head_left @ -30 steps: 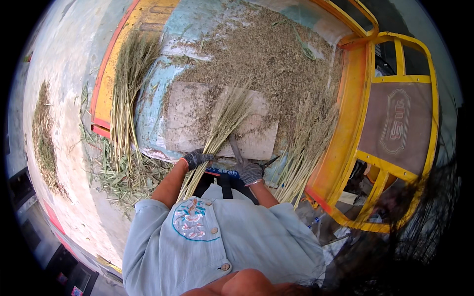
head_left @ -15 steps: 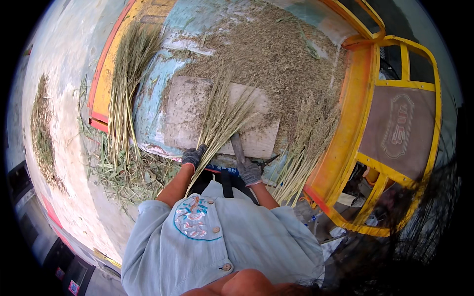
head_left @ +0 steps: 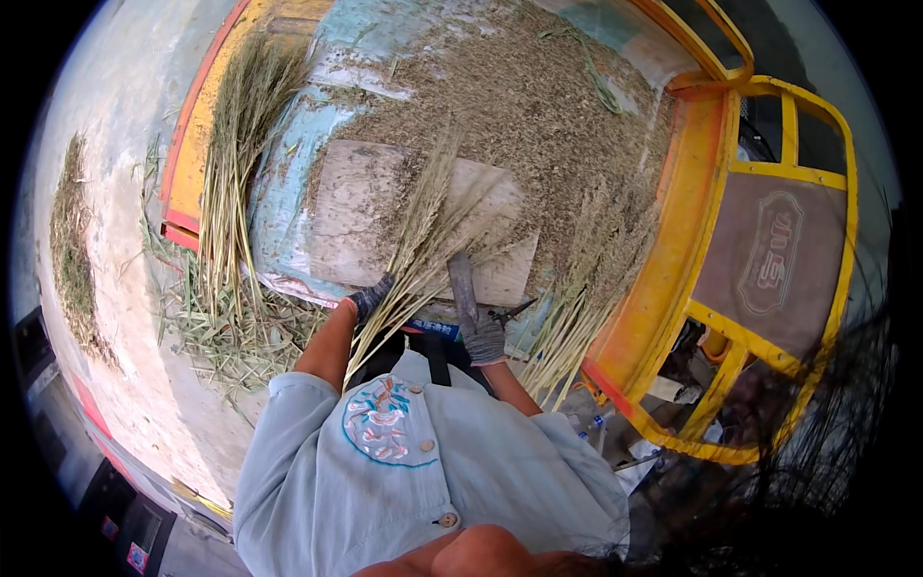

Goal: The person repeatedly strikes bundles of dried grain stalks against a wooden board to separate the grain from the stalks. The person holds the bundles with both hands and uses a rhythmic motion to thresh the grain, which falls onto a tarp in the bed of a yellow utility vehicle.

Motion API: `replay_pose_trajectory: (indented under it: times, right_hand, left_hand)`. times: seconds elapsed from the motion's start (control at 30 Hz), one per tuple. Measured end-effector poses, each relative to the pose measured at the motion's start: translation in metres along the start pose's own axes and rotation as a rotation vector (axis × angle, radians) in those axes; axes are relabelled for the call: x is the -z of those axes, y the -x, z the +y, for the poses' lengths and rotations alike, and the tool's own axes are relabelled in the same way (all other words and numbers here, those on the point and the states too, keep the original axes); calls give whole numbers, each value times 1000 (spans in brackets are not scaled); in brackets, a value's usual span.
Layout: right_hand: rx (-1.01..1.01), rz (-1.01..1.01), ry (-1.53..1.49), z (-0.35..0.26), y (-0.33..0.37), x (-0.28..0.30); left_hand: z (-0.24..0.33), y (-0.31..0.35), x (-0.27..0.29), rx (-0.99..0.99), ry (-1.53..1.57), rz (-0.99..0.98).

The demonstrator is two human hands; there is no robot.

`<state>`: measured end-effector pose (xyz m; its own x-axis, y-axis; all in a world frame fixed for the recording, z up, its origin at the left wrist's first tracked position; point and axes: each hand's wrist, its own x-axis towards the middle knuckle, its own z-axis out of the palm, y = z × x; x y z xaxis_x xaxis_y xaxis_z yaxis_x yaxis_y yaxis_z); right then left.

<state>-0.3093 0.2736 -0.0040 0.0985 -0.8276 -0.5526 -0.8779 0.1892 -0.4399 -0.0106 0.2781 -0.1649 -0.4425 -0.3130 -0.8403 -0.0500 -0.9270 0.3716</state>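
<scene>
My left hand (head_left: 369,297), in a dark knitted glove, is closed around the lower stalks of a bundle of dry seed-headed stalks (head_left: 413,252). The bundle's heads fan out over a flat wooden board (head_left: 358,207). In my right hand (head_left: 483,342), gloved in grey, is a greyish wooden stick (head_left: 462,281). Its upper end lies by the right side of the bundle; whether they touch I cannot tell. A dark pointed tool (head_left: 516,311) shows just right of my right hand, its other end hidden.
Loose seed and chaff (head_left: 519,91) cover the sheet (head_left: 276,216) beyond the board. Another stalk bundle (head_left: 231,163) lies at the left, and more stalks (head_left: 577,308) lie at the right beside a yellow metal frame (head_left: 663,260). Leafy scraps (head_left: 236,337) litter the ground at left.
The whole view has shifted slightly left. The heads of the held bundle look more blurred and spread toward the right. Both hands keep their hold.
</scene>
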Motion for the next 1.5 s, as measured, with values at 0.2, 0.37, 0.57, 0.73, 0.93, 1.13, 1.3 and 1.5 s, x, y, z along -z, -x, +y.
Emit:
replay_pose_trajectory:
  times: [0.2,0.37,0.57,0.73,0.93,1.13,1.3,1.5]
  right_hand:
    - [121,22,81,60,-24,-79]
    - [281,197,231,48,-10,-52]
    - [350,204,150,0,-4,18]
    - [320,-210,401,-43,-46,44]
    - [314,-372,450,-28,-71,39]
    - [263,-410,424,-30,-92,56]
    - [112,-145,476,-9,-152,95]
    - [296,-94,399,-31,-116,83]
  left_hand:
    - [51,41,-37,191,228,-317]
    - [58,48,-43,188,181,-225]
    - [69,65,-45,147,331,-261]
    - [57,58,-52,82,314,-92]
    - [89,92,-71,172,517,-288]
    - [80,77,-88,190,264,20]
    - [81,79,-81,149,197,59]
    - [85,78,-62,188,134,-11]
